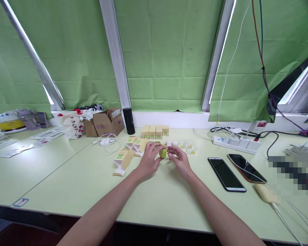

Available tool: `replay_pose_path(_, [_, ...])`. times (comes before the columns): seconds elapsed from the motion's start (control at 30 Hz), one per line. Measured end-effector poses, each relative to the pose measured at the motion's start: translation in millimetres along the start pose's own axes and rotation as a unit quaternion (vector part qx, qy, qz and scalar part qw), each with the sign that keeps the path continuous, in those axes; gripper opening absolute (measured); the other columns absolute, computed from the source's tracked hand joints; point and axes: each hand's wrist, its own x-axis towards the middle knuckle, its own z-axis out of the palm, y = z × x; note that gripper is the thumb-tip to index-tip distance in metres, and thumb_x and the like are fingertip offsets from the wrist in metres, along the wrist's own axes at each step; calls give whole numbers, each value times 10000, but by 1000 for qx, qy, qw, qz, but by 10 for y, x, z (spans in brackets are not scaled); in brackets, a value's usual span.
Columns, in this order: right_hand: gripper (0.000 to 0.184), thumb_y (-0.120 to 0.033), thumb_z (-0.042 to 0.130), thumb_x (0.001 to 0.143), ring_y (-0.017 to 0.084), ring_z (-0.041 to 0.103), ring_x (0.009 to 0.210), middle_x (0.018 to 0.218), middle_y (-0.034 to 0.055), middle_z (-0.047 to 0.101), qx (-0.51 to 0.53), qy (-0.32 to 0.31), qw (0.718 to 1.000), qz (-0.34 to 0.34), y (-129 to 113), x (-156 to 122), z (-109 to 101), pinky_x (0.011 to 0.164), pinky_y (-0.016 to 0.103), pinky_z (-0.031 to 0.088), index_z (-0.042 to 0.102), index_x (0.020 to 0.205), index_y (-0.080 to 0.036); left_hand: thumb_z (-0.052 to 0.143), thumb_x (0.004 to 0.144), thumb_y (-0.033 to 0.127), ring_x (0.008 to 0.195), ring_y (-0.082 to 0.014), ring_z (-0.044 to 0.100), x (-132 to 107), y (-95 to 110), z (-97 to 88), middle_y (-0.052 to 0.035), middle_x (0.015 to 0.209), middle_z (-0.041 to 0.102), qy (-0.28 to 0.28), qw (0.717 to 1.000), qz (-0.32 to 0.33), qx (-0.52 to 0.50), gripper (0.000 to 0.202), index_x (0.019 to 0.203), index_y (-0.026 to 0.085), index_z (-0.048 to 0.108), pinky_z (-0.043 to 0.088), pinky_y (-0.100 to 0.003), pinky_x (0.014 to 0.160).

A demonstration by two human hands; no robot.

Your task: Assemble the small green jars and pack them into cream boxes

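Left hand [151,159]: grip pinches yellow-green object [163,153] over counter [166,201]. Right hand [180,160]: fingertips at its edge, can't tell if holding. Opened cartons [127,158] left, clear containers [191,149] right, closed cartons [152,132] farther back.

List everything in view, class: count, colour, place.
Held item: one, lime, centre
Closed boxes: four, tan, back
Opened boxes: three, tan, centre
Containers: several, clear, centre
Flask: one, black, back
Carton: one, brown, back left
Bag: one, white and red, left
Charger: one, white, left
Phones: two, black, right
Power strip: one, white, right
Cables: several, mixed, right
Blinds: several, green, behind
Tabletop sections: two, pale, beneath
Other items: uncounted, mixed, sides
Left hand: one, bare, centre
Right hand: one, bare, centre
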Motion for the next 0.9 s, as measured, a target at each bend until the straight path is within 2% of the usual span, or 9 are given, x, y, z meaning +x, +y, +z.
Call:
replay_pose_path(0.07, [300, -379, 637, 899, 293, 660, 1129, 1184, 112, 743, -125, 28, 991, -28, 34, -21, -17, 912, 456, 553, 688, 1156, -232, 670, 873, 112, 1306, -299, 482, 15, -60, 26, -85, 1292, 640, 43, 997, -53, -40, 447, 1287, 280, 640, 442, -512, 1134])
replay_pose_path(0.17, [286, -242, 542, 928, 306, 597, 1193, 1203, 118, 734, -304, 44, 950, -63, 78, -43, -22, 999, 472, 510, 709, 1159, -216, 722, 798, 128, 1222, -276, 574, 34, -198, 75, -82, 1251, 650, 99, 977, -147, -115, 446, 1219, 254, 648, 475, -450, 1053])
replay_pose_path(0.33, [438, -106, 500, 916, 325, 484, 1320, 1396, 106, 678, -516, -25, 850, -100, 74, 9, 40, 1105, 454, 394, 684, 1303, -195, 770, 715, 171, 1162, -263, 663, 44, -390, 127, -75, 1216, 702, 96, 936, -215, -262, 471, 1153, 222, 606, 463, -380, 960])
replay_pose_path(0.43, [506, -86, 523, 878, 339, 412, 1412, 1507, 123, 599, -589, -83, 797, -101, 56, 88, 90, 1152, 471, 313, 656, 1359, -174, 790, 677, 177, 1147, -263, 684, 49, -411, 122, -64, 1175, 726, 98, 921, -227, -300, 487, 1121, 218, 592, 449, -352, 926])
replay_pose_path(0.5, [522, -78, 524, 858, 345, 388, 1438, 1530, 140, 574, -616, -118, 773, -96, 57, 155, 118, 1177, 497, 265, 647, 1360, -150, 800, 658, 176, 1122, -258, 693, 54, -397, 108, -61, 1159, 733, 102, 917, -229, -311, 495, 1105, 216, 591, 446, -339, 907])
replay_pose_path(0.67, [445, -92, 467, 907, 326, 335, 1502, 1498, 174, 583, -636, -153, 751, -89, 109, 320, 173, 1227, 529, 176, 658, 1307, -130, 813, 647, 181, 1097, -250, 692, 70, -341, 68, -73, 1167, 736, 102, 913, -217, -330, 502, 1095, 212, 588, 454, -334, 908])
replay_pose_path(0.8, [425, -87, 438, 936, 308, 295, 1545, 1418, 183, 637, -633, -170, 751, -75, 155, 396, 206, 1251, 540, 116, 667, 1291, -132, 816, 671, 201, 1117, -258, 689, 72, -313, 67, -83, 1178, 732, 99, 914, -196, -343, 485, 1097, 211, 584, 468, -340, 914])
replay_pose_path(0.9, [422, -80, 417, 953, 317, 308, 1539, 1381, 179, 665, -631, -166, 755, -69, 153, 404, 219, 1247, 548, 117, 677, 1283, -130, 825, 673, 206, 1125, -266, 692, 64, -315, 84, -76, 1159, 729, 106, 916, -193, -335, 486, 1100, 213, 594, 471, -341, 911])
